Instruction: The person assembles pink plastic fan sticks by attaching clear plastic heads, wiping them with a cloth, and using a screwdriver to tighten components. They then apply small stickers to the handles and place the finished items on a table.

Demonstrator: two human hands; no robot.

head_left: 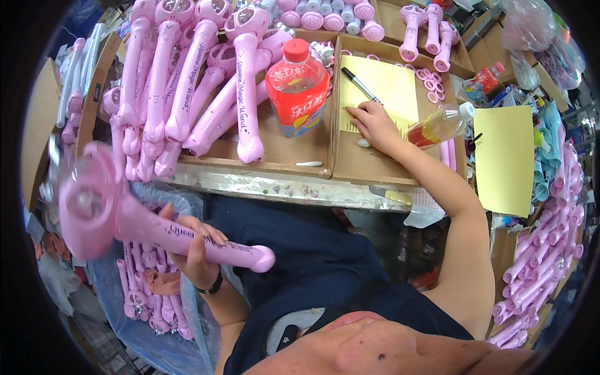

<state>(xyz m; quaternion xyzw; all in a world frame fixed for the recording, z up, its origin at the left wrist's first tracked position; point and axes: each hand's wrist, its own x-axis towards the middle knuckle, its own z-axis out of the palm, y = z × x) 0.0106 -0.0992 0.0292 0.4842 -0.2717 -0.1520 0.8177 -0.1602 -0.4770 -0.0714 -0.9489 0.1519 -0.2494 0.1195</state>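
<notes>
Looks like the wand-handling step: the left hand (199, 253) is wrapped round a pink wand (147, 226), near left. Right hand (374, 128) rests on the paper (392, 78); can't tell if it's gripping anything. Next move probably needs a steady left grip.

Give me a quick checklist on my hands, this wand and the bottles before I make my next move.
1. Pink wand gripped: ok; the left hand wraps around its handle.
2. Wand head sound: cannot tell; it is blurred.
3. Right hand free: cannot tell; it lies over the yellow sheet beside the pen, palm hidden.
4. Red-capped bottle upright and closed: ok; it stands beside the piled wands.
5. White-capped bottle upright: not ok; its cap is on, but it leans over, close to the right forearm.
</notes>
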